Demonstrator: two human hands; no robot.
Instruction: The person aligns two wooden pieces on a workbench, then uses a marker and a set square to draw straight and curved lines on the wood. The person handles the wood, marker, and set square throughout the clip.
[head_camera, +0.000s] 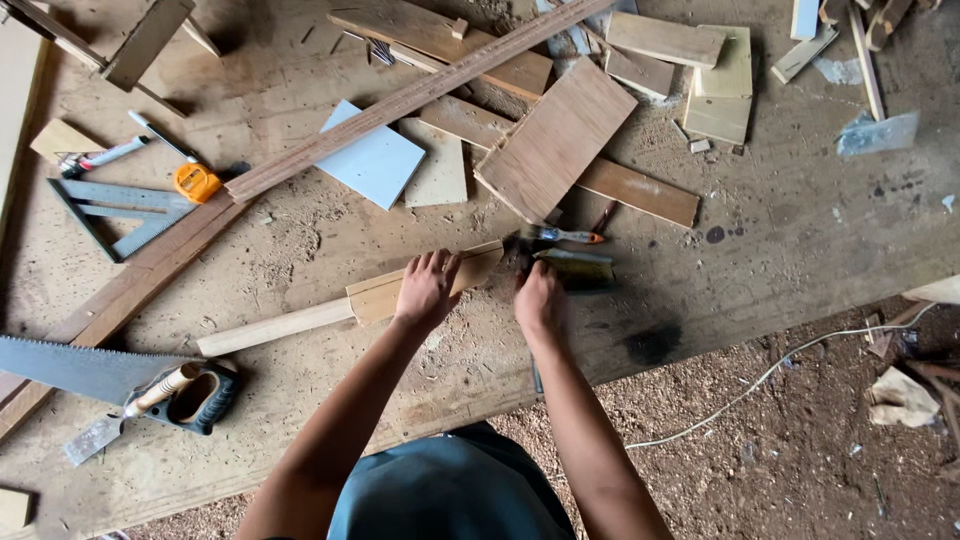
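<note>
A dusty wooden workbench (780, 250) holds everything. The left hand (428, 288) presses flat and open on a pale wood block (400, 288). The right hand (540, 300) grips a small tool, hard to make out. Farther back lie boards (555, 140) and a blue tile (372, 155).

The pale wooden piece (400, 288) under my left hand (428, 287) lies flat on the bench, slanting from near-left up to far-right. Its right portion is wider and flat-faced. Its left portion narrows to a slim bar.
</note>
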